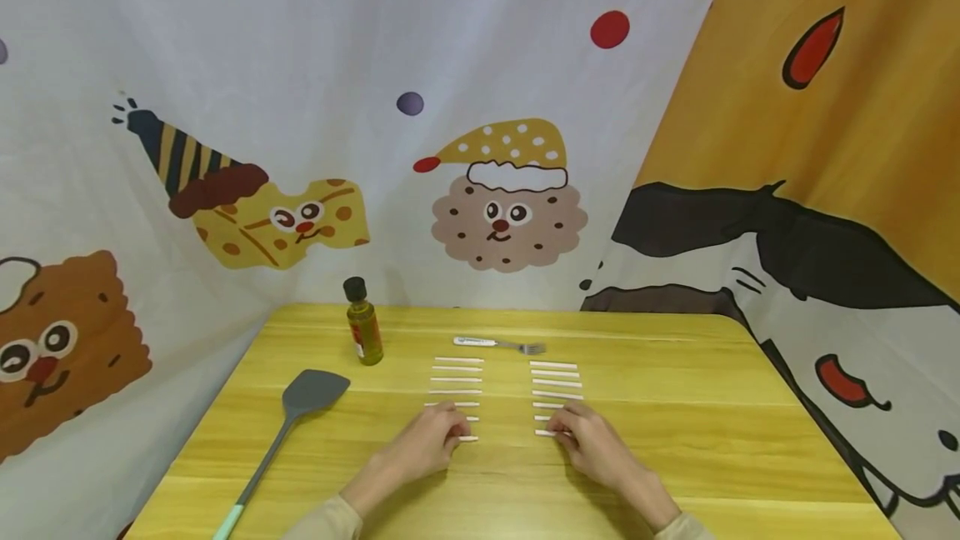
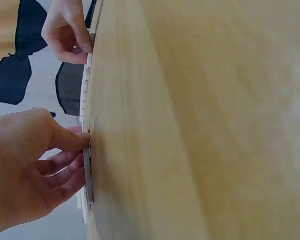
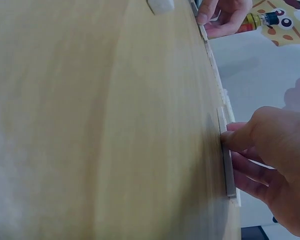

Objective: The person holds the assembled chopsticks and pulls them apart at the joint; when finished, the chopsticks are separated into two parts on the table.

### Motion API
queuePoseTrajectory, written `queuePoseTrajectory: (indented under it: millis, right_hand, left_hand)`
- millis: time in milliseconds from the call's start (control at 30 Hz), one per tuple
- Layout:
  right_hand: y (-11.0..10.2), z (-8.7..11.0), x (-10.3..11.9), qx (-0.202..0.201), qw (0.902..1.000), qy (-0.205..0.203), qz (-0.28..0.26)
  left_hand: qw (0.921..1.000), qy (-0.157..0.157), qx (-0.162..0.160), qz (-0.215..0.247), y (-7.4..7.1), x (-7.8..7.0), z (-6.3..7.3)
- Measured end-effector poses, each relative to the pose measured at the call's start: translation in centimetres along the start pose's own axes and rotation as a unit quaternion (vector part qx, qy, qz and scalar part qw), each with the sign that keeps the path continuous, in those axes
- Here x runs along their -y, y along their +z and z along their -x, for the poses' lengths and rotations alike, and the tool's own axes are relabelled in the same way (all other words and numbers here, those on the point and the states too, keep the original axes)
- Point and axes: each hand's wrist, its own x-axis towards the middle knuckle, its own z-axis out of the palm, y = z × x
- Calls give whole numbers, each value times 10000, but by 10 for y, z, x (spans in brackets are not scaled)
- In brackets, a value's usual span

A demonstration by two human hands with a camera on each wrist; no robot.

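Thin white sticks lie crosswise in two columns on the table, a left column and a right column. At the near end of the left column, my left hand pinches a white stick between thumb and fingers; the left wrist view shows its shaded side close along the tabletop. Opposite it, my right hand pinches the nearest stick of the right column, seen edge-on as a grey strip in the right wrist view. The hands hide parts of the nearest sticks.
Beyond the columns lies a fork with a white handle. A dark-capped bottle of yellowish liquid stands at the back left. A grey spatula with a mint handle end lies left of my left arm. A printed curtain hangs behind the wooden table.
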Motion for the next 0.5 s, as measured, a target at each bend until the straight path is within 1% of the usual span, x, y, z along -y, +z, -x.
queuePoseTrajectory:
  millis: [200, 500]
  right_hand:
    - [-1, 0, 1, 128, 9998, 94, -101]
    - [-2, -1, 3, 142, 9997, 160, -129]
  left_hand:
    - [10000, -14, -2, 25, -1, 0, 0]
    - [10000, -1, 52, 80, -1, 2, 2]
